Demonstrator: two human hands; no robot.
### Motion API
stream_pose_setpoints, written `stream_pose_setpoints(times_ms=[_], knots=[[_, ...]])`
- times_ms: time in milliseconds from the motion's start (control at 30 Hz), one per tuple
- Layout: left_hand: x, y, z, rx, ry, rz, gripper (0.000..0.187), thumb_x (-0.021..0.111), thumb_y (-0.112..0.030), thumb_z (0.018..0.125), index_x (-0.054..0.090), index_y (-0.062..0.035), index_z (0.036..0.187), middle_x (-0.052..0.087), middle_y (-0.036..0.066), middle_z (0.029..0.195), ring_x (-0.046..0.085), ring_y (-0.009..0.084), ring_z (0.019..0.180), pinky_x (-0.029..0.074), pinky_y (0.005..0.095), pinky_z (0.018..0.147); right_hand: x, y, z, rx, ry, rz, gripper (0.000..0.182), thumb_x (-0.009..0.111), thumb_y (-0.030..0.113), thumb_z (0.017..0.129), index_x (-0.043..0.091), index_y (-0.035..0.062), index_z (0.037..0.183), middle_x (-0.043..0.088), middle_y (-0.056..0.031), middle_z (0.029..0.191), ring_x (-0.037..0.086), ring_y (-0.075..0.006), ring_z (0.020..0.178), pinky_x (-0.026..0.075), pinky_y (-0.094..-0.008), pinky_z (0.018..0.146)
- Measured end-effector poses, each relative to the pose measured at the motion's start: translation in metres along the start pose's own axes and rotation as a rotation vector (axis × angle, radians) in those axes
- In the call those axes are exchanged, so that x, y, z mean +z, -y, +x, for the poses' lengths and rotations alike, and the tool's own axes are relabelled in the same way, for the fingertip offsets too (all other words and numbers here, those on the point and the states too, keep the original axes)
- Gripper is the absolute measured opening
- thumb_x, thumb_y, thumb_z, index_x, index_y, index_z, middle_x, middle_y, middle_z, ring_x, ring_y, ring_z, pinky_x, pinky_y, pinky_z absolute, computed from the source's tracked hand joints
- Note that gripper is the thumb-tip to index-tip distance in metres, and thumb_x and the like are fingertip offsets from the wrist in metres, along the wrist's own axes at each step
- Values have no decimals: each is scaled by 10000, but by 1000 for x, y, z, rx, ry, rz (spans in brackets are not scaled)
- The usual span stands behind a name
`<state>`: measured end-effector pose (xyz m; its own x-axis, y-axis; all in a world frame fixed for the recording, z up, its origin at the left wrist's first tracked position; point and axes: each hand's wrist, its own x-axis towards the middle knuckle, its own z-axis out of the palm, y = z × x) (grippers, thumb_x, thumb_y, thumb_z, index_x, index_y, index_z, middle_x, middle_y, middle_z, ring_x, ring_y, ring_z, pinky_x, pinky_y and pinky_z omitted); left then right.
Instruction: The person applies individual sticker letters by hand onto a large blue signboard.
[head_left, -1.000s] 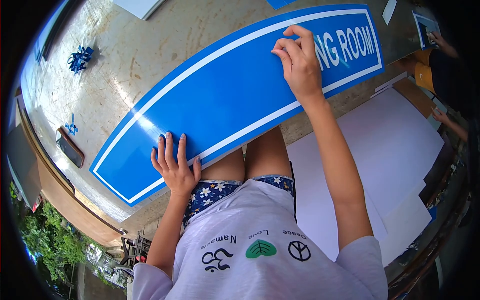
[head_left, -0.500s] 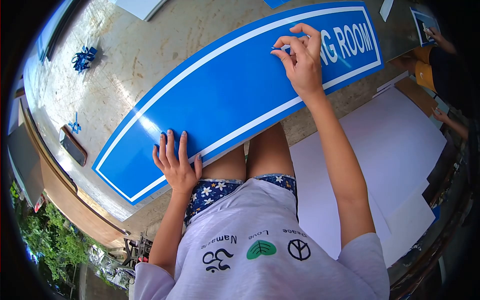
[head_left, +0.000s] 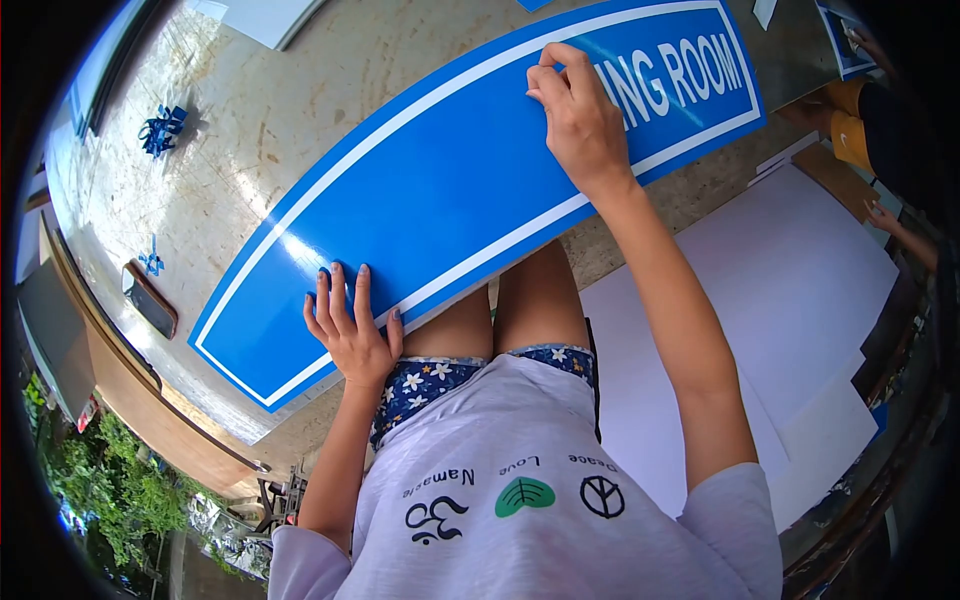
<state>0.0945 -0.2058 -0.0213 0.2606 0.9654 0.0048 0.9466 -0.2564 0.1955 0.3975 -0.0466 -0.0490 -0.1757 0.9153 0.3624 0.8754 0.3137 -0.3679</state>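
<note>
A long blue sign (head_left: 450, 190) with a white border lies at a slant across the table in front of me. White letters (head_left: 680, 80) reading "ING ROOM" show at its right end; any letters further left under my hand are hidden. My left hand (head_left: 355, 335) is spread flat on the sign's lower left part, over the border. Over the sign's upper right part, just left of the visible letters, my right hand (head_left: 585, 130) has its fingers curled into a pinch. Whatever is between those fingertips is too small or hidden to make out.
On the worn metal table (head_left: 230, 190) sit a tangled bunch of blue strips (head_left: 162, 130), a smaller blue scrap (head_left: 151, 257) and a phone (head_left: 150, 298). Large white sheets (head_left: 740, 290) lie to the right. Another person's hand (head_left: 882, 216) shows at the far right.
My right hand has moved slightly left and turned, its fingers curling tighter; another letter, an "I", now shows. My left hand stays in place on the sign.
</note>
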Motion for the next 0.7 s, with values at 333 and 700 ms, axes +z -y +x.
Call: stream_pose_setpoints(times_ms=[333, 700], knots=[[0, 0, -1, 3, -8, -8, 550, 572, -323, 851, 509, -101, 1350, 408, 181, 1436, 354, 357, 1349, 196, 529, 1111, -8, -7, -9, 159, -76, 252, 187, 743, 46, 782, 609, 75, 909, 443, -66, 1141, 554, -196, 817, 532, -297, 667], [1, 1, -1, 10, -3, 2, 545, 561, -328, 861, 503, -102, 1354, 407, 181, 1434, 349, 355, 1352, 197, 528, 1109, -5, -7, -1, 32, -30, 139, 148, 741, 65, 794, 639, 85, 900, 451, -78, 1164, 547, -157, 729, 503, -274, 618]])
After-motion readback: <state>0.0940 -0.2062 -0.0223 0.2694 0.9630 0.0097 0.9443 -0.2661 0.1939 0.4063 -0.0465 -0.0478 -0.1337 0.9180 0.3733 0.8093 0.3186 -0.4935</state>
